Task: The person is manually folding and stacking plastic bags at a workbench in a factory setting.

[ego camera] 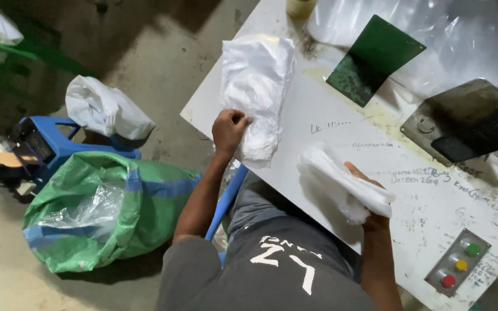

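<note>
Two white bundles [256, 92] [347, 187] gripped at table edge [203, 124]

A white bagged bundle [256, 92] lies flat on the white table, long and crumpled, its clear wrap wrinkled and catching the light — one end reaches toward the table's far edge, the other sits near the front edge, where it is pinched at its lower left side. A second white folded piece [344, 183] is lifted just off the tabletop nearer the person — soft, fibrous-looking, folded into a thick strip and tilted, gripped at its right end.
</note>
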